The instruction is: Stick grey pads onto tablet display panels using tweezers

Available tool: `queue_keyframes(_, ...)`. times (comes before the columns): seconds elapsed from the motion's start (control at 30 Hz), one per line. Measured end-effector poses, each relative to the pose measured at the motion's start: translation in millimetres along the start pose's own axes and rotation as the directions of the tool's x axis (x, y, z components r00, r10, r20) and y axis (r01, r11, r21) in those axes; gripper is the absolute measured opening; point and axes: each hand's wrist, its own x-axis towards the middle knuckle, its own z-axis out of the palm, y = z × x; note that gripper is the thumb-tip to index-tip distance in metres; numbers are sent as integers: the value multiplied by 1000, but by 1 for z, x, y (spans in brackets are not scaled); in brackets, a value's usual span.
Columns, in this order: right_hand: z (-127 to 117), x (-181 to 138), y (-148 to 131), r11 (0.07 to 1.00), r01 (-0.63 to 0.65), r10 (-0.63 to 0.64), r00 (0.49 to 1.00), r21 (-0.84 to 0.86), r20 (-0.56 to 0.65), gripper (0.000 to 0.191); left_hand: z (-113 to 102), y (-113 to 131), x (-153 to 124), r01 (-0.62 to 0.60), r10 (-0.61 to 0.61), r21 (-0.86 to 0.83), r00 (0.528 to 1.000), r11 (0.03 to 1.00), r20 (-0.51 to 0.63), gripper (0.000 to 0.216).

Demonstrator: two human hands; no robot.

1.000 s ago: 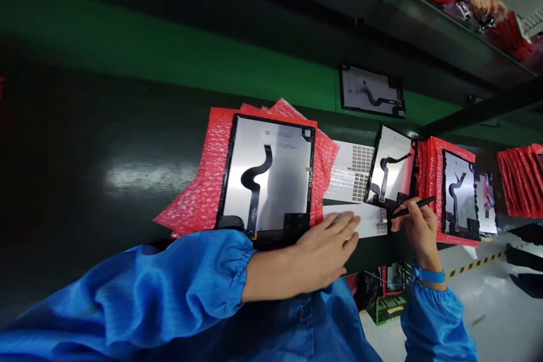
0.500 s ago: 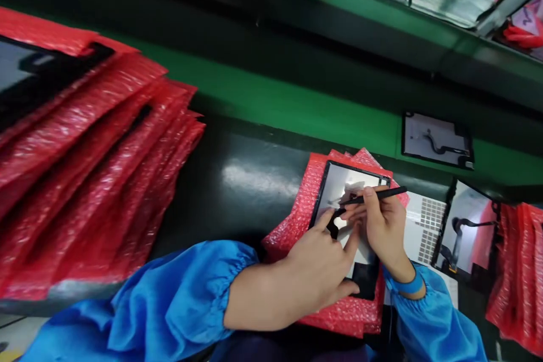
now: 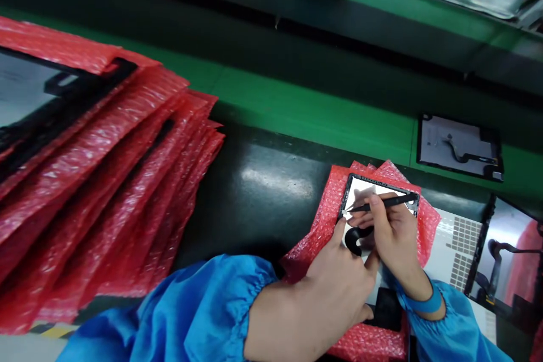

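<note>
The bench (image 3: 263, 192) is a dark, glossy top that throws back a pale patch of overhead light, and a bright green strip (image 3: 297, 107) runs along its far side below a dark raised shelf (image 3: 382, 17) where small black parts lie on a pale sheet. On the left of the bench a fanned stack of red bubble-wrap sleeves (image 3: 106, 181) spreads wide, with a black-framed panel (image 3: 25, 90) on top. Near the front edge, a silver-backed display panel with a black frame (image 3: 360, 189) lies flat on a few sheets of red bubble wrap (image 3: 326, 203), its curved black flex cable (image 3: 356, 237) lying on its back. The left hand (image 3: 335, 288) rests loosely spread on this panel, gripping nothing, its forefinger stretched to the cable. The right hand (image 3: 394, 237) is closed in a pen grip round a slim black pointed tool (image 3: 382, 203), whose tip sits at the panel's upper left corner. Both arms wear blue sleeves, the right with a blue wrist strap (image 3: 424, 302). Just to the right lie a white sheet of small grey labels (image 3: 458, 243) and a second panel (image 3: 504, 249); a third panel (image 3: 460, 147) lies on the green strip.
</note>
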Motion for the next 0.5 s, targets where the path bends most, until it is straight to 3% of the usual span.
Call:
queue_keyframes(0.13,1,0,0,1000,1,-1,1000,-16,-7,36,-3,-1,1,-15,16,-23,997,1000,79,89)
queue_keyframes(0.5,1,1,2,1000,-19,19,1000,-23,6,33,-1,-9,5,-6,20,-106,992,994,128,86)
